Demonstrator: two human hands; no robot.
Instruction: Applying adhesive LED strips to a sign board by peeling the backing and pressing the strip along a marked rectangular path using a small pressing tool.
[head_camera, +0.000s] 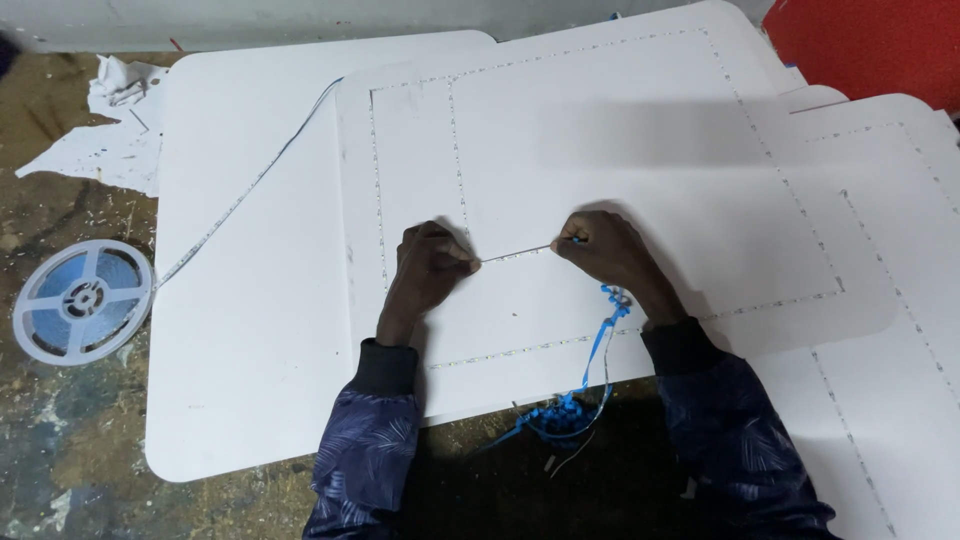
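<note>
Thin light strip (515, 253), taut and nearly level, across the white panel (620, 190) with dotted strip lines.

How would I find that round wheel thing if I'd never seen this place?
Start at the big white board under the person's left hand and look off its left edge, onto the dirty floor. There lies a flat white reel with blue showing through its spokes. It is the only round thing, and a thin strip runs from it.
</note>
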